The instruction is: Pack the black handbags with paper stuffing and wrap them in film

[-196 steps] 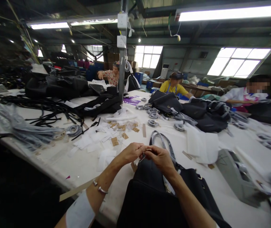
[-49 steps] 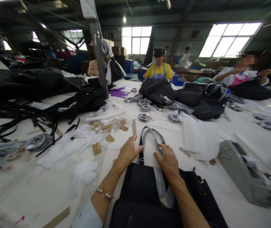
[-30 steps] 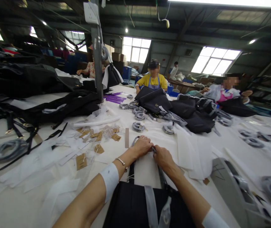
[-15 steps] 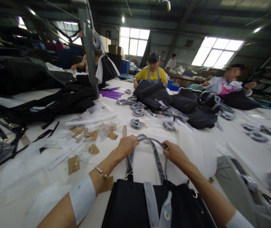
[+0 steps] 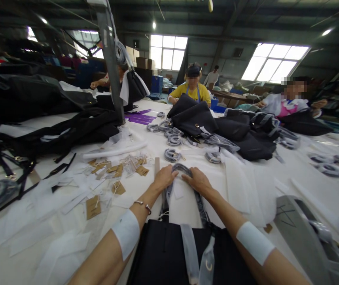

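Observation:
A black handbag [image 5: 163,253] lies on the white table [image 5: 276,186] right in front of me, its plastic-wrapped handle [image 5: 182,169] stretched away from me. My left hand [image 5: 165,178] is closed on the handle's left side near the top of the loop. My right hand [image 5: 197,181] is closed on the handle's right side, close to the left hand. A second wrapped strap [image 5: 187,247] lies across the bag's front.
Brown paper tags [image 5: 93,206] and white paper slips lie to the left. Coiled wrapped straps [image 5: 172,155] and black bags [image 5: 196,118] sit further back. A grey tape dispenser [image 5: 302,237] stands at the right. Other people work across the table.
My hands, spread apart on the handle loop half a second ago, have come together near its top. The loop has narrowed and flattened toward the table.

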The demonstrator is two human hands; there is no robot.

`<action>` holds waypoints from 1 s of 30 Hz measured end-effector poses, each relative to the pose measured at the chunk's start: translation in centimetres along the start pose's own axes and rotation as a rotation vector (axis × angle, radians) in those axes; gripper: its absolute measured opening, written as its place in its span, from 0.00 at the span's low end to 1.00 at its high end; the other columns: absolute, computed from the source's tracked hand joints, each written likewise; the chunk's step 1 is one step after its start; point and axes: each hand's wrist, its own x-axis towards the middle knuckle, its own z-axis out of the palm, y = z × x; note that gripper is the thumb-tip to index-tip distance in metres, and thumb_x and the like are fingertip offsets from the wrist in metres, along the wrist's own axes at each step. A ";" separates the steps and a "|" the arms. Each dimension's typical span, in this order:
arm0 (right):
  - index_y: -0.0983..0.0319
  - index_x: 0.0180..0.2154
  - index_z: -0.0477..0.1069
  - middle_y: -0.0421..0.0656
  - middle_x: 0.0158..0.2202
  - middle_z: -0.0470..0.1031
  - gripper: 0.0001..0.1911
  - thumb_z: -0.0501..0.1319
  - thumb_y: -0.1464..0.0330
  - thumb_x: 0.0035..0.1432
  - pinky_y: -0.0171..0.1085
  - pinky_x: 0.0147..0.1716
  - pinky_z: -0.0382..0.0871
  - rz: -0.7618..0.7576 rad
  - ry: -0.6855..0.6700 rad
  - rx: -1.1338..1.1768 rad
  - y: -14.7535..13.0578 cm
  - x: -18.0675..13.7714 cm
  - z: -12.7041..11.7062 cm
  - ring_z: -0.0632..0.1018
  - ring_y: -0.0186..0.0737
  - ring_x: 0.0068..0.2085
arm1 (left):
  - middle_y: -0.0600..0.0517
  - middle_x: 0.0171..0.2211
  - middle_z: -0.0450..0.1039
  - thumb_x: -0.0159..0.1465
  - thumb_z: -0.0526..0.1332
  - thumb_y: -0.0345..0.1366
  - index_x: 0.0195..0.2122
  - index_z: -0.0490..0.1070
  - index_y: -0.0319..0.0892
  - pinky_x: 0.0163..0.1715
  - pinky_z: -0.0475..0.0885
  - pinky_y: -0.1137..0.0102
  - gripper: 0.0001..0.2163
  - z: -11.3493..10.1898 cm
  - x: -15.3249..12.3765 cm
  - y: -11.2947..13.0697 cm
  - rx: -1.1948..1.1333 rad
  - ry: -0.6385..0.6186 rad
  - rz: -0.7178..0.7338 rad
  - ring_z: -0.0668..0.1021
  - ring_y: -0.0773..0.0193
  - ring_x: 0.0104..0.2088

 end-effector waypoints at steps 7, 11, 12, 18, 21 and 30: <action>0.61 0.28 0.64 0.40 0.26 0.71 0.06 0.57 0.77 0.50 0.35 0.34 0.62 0.086 -0.002 0.256 2.9 -3.2 -1.0 0.74 0.40 0.34 | 0.42 0.40 0.74 0.56 0.57 0.25 0.38 0.65 0.41 0.45 0.68 0.61 0.09 -0.4 -1.9 -0.2 -0.213 -0.055 -0.010 0.76 0.52 0.45; 0.60 0.35 0.61 0.39 0.28 0.72 0.09 0.51 0.78 0.52 0.32 0.25 0.65 0.216 0.030 0.520 3.7 -4.8 -1.8 0.73 0.32 0.23 | 0.50 0.31 0.71 0.58 0.51 0.23 0.41 0.60 0.41 0.31 0.71 0.70 0.11 -0.6 -3.2 0.1 -0.480 -0.130 -0.025 0.76 0.65 0.29; 0.60 0.36 0.61 0.39 0.29 0.72 0.10 0.51 0.77 0.52 0.32 0.23 0.65 0.239 0.037 0.586 3.7 -5.2 -2.1 0.72 0.31 0.22 | 0.52 0.30 0.70 0.59 0.50 0.23 0.42 0.59 0.40 0.28 0.70 0.72 0.11 -0.8 -3.6 0.2 -0.548 -0.150 -0.017 0.75 0.68 0.26; 0.61 0.43 0.66 0.37 0.28 0.69 0.18 0.61 0.65 0.50 0.33 0.23 0.68 0.147 0.038 0.875 2.2 -8.1 -7.1 0.69 0.31 0.22 | 0.59 0.24 0.59 0.61 0.59 0.41 0.42 0.65 0.38 0.19 0.59 0.78 0.13 -5.2 -7.1 1.6 -0.895 -0.250 0.170 0.61 0.76 0.19; 0.61 0.46 0.68 0.37 0.30 0.71 0.23 0.65 0.62 0.48 0.35 0.28 0.70 -0.032 0.040 0.887 -0.1 -10.3 -10.2 0.71 0.32 0.25 | 0.59 0.23 0.59 0.57 0.64 0.46 0.43 0.69 0.36 0.20 0.57 0.78 0.20 -8.3 -9.4 3.2 -1.039 -0.389 0.324 0.61 0.75 0.20; 0.57 0.48 0.70 0.42 0.37 0.78 0.21 0.56 0.75 0.51 0.35 0.35 0.62 -0.311 0.306 -0.041 -6.6 -18.2 -13.8 0.77 0.42 0.37 | 0.55 0.23 0.66 0.61 0.53 0.58 0.38 0.70 0.36 0.20 0.60 0.75 0.26 -14.4 -17.2 7.4 -0.845 -0.553 0.448 0.65 0.73 0.19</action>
